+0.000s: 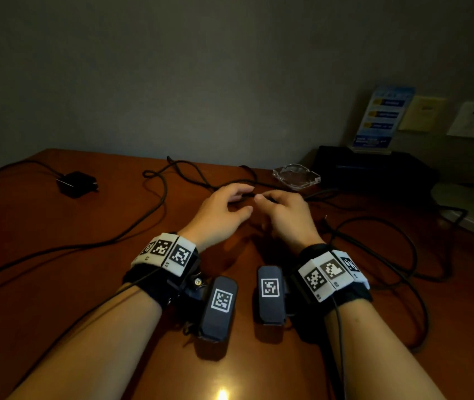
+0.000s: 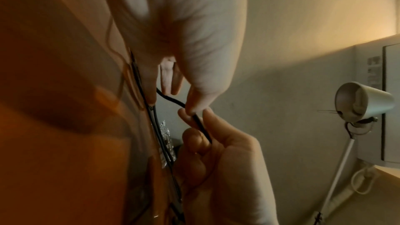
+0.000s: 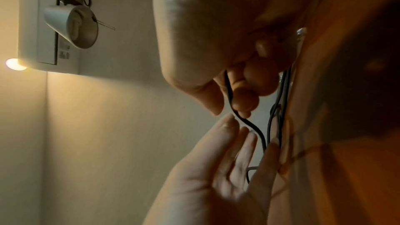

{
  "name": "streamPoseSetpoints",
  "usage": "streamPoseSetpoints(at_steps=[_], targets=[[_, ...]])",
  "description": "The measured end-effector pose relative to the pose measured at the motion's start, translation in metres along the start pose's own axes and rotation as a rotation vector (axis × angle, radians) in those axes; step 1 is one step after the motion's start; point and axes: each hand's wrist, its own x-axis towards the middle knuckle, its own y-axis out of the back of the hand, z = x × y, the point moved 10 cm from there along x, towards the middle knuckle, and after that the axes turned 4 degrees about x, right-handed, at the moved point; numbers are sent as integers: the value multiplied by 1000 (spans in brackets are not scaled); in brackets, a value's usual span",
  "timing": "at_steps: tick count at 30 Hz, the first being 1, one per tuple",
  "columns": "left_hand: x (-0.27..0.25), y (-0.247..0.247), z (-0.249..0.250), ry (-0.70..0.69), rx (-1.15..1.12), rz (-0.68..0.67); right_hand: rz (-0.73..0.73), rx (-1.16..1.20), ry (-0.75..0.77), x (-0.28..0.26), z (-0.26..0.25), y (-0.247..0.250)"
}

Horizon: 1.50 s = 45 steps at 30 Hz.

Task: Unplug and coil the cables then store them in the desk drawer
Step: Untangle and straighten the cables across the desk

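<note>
A thin black cable [image 1: 245,195] runs between my two hands at the middle of the brown desk [image 1: 56,284]. My right hand [image 1: 284,215] grips it with curled fingers; in the right wrist view the cable [image 3: 253,126] hangs out of that fist [image 3: 238,91]. My left hand [image 1: 224,209] faces it with fingers nearly straight. Its thumb tip [image 2: 194,103] touches the cable [image 2: 202,127] just where the right hand [image 2: 216,160] holds it. More black cables [image 1: 155,209] loop across the desk on both sides. No drawer is in view.
A black power adapter [image 1: 77,184] lies at the back left. A glass ashtray [image 1: 296,176] sits just behind my hands, with a black box [image 1: 374,168] and a blue sign stand [image 1: 380,119] to its right. A white lamp base [image 1: 469,206] stands at the right edge.
</note>
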Motion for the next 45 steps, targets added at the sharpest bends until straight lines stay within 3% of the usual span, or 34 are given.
streamPoseSetpoints(at_steps=[6, 10, 15, 18, 20, 26, 34, 40, 45], targets=[[-3, -10, -10, 78, -34, -50, -185, 74, -14, -5, -2, -22], [-4, 0, -20, 153, 35, 17, -133, 101, -2, -6, -2, -18], [-13, 59, -25, 170, -159, 355, 108, 236, -40, -4, 14, 21], [-23, 99, -49, 235, -235, 608, 159, 246, -31, -5, 18, 31], [-26, 109, -69, 282, -248, 680, 161, 247, -22, -4, 17, 31], [-14, 88, -76, 330, -255, 532, 150, -23, 1, 1, 15, 27], [1, -11, 2, 77, -170, 17, 42, -176, 117, 1, -5, 4], [-3, 2, -7, 118, -33, 118, 17, -113, 9, -1, 5, 4], [-5, 27, -9, 120, -194, 245, 78, 59, -59, -2, 14, 11]])
